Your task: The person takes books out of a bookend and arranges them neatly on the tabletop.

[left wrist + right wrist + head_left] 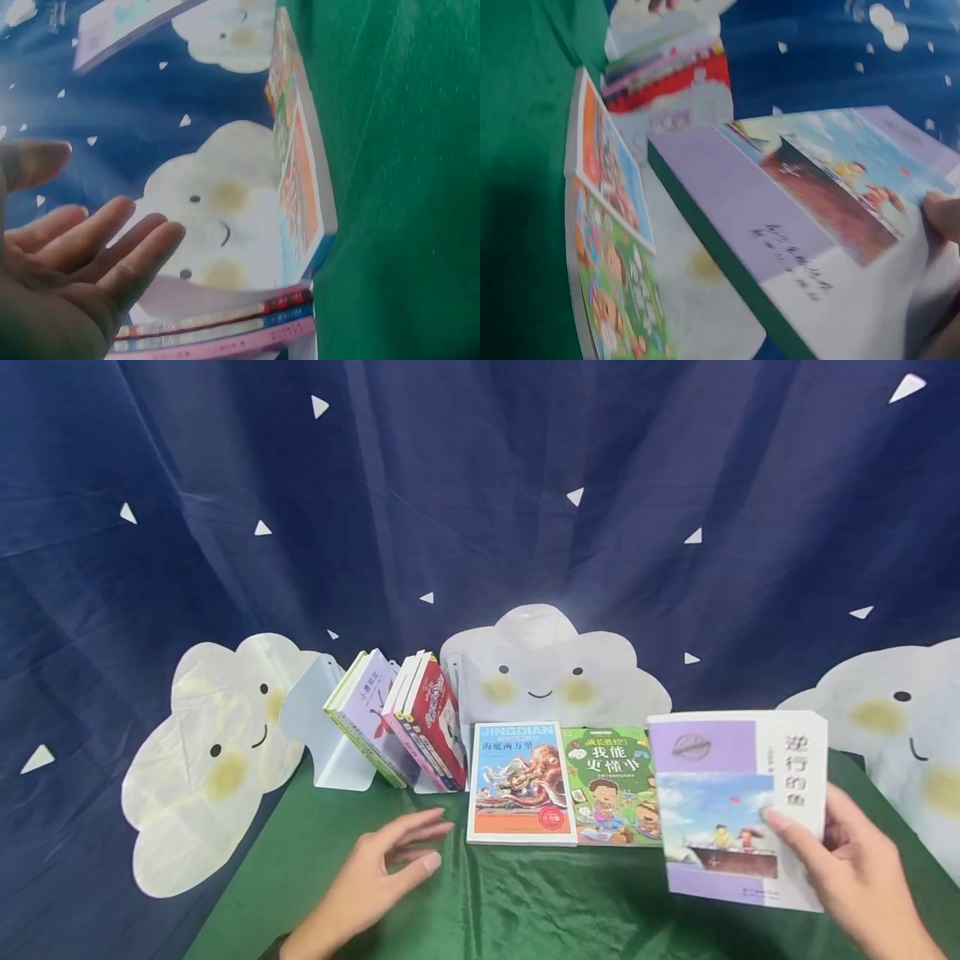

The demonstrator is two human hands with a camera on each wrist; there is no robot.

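Note:
My right hand grips a white and lilac book by its right edge, thumb on the front cover, raised over the right part of the table. In the right wrist view the same book fills the middle, with the thumb at the right. My left hand hovers over the cloth with relaxed fingers and holds nothing; in the left wrist view its palm and fingers are spread. Ahead lie an octopus-cover book and a green book, side by side. The held book overlaps the green book's right edge in the head view.
Several books lean left between white bookends, among them a lilac book and a red book. The left bookend stands apart from them at its top. A green cloth covers the table, before a dark blue curtain with cloud shapes.

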